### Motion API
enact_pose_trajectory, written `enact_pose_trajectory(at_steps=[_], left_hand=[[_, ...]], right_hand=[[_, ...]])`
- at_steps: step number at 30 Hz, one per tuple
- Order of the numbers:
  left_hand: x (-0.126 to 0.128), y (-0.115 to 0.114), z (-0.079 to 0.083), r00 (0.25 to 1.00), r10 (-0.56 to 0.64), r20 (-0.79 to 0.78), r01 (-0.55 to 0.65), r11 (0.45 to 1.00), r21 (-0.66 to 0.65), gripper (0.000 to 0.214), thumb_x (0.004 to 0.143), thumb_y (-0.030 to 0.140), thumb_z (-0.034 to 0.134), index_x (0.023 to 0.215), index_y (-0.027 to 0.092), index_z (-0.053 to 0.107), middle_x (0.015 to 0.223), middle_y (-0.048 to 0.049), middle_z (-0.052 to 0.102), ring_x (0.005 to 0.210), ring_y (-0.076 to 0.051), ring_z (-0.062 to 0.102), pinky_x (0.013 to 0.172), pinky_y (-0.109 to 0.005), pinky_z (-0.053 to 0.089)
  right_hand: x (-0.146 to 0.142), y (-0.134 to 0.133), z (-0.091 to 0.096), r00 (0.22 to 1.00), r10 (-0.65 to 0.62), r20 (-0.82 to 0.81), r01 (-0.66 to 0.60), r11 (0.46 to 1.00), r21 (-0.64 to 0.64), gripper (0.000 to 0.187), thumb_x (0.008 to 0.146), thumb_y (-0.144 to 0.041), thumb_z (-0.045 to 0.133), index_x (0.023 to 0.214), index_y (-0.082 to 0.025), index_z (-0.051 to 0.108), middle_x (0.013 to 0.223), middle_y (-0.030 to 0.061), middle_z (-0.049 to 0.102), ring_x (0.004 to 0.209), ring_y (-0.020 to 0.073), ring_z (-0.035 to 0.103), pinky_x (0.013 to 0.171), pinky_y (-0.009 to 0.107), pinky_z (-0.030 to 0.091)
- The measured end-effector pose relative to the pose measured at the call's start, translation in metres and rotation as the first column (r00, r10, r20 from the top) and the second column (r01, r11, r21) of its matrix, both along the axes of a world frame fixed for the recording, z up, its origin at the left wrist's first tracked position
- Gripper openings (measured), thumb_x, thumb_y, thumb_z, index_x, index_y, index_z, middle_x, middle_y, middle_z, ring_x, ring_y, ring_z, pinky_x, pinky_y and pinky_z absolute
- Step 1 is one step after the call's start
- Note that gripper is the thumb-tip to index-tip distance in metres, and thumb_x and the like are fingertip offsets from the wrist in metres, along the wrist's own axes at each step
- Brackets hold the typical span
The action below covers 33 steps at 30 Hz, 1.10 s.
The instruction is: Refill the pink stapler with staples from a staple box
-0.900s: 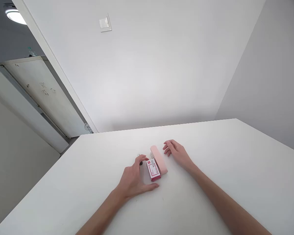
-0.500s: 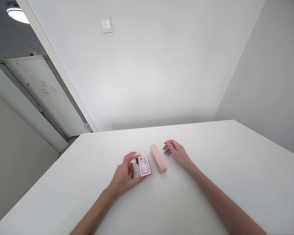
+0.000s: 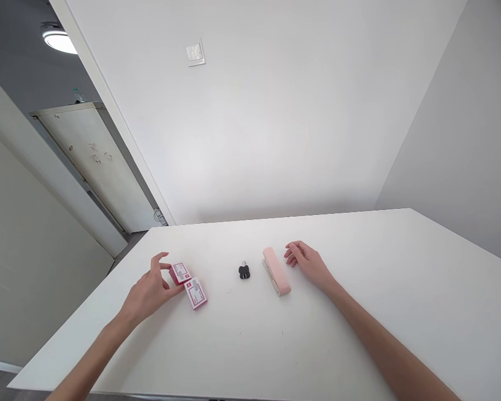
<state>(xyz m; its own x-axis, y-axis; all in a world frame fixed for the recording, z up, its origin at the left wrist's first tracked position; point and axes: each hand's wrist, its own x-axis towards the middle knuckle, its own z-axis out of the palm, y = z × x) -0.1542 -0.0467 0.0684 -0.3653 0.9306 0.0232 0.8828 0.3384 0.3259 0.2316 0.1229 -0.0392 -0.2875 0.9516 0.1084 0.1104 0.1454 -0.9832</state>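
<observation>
Two small white-and-pink boxes, which look like staple boxes, lie at the left of the white table. My left hand (image 3: pixel 150 287) has its fingers and thumb around the farther staple box (image 3: pixel 181 272). The nearer staple box (image 3: pixel 196 293) touches it at a corner, close to my thumb tip. A black staple remover (image 3: pixel 244 272) with metal prongs lies mid-table. To its right is a pink stapler (image 3: pixel 276 271), set at a slant. My right hand (image 3: pixel 309 263) rests just right of the stapler, fingers loosely curled and apart, holding nothing.
The white table (image 3: pixel 359 245) meets a white wall at its far side. A wall switch (image 3: pixel 196 53) is up on that wall. A doorway at the left shows a worn white cabinet (image 3: pixel 96 167). Faint small marks dot the tabletop.
My left hand has moved left from beside the stapler with a staple box. Two boxes now show at the left, and the staple remover is uncovered. My right hand stays by the stapler.
</observation>
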Motion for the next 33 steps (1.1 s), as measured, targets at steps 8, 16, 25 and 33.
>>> enact_pose_trajectory(at_steps=[8,16,25,33], left_hand=[[-0.005,-0.007,0.016,0.98,0.015,-0.197,-0.044,0.988,-0.146,0.1,0.074,0.077,0.057,0.15,0.024,0.02,0.135,-0.0141,0.065,0.088,-0.031,0.07,0.071,-0.038,0.049],[-0.015,-0.024,-0.004,0.978,-0.015,-0.209,0.008,0.999,-0.038,0.089,0.084,0.068,0.055,0.155,0.022,0.027,0.144,-0.0154,0.058,0.104,-0.032,0.07,0.084,-0.045,0.055],[0.016,-0.019,-0.044,0.809,-0.489,-0.325,0.524,0.852,0.022,0.062,0.101,0.049,0.048,0.159,0.04,0.029,0.163,-0.0019,0.04,0.155,-0.035,0.021,0.119,-0.06,0.032],[0.049,0.009,-0.047,0.699,-0.634,-0.33,0.677,0.736,0.018,0.055,0.104,0.044,0.046,0.157,0.043,0.032,0.157,0.0014,0.048,0.156,-0.029,0.021,0.125,-0.058,0.022]], right_hand=[[0.001,-0.003,0.003,1.0,0.013,0.016,-0.014,1.0,0.005,0.044,0.097,-0.065,0.047,0.1,-0.025,0.065,0.097,0.0052,0.074,0.081,0.0192,0.068,0.081,0.037,0.054],[0.002,-0.004,0.006,0.999,0.02,0.027,-0.02,1.0,0.005,0.042,0.097,-0.063,0.047,0.098,-0.025,0.065,0.096,0.0047,0.073,0.081,0.0191,0.067,0.082,0.037,0.053],[0.002,-0.005,0.007,0.999,0.022,0.038,-0.022,1.0,0.003,0.04,0.098,-0.061,0.047,0.097,-0.025,0.064,0.095,0.0034,0.073,0.081,0.0178,0.066,0.082,0.036,0.053],[0.002,-0.004,0.005,0.999,0.03,0.032,-0.03,0.999,0.019,0.046,0.095,-0.066,0.047,0.098,-0.024,0.065,0.095,0.0054,0.073,0.081,0.0197,0.067,0.081,0.037,0.053]])
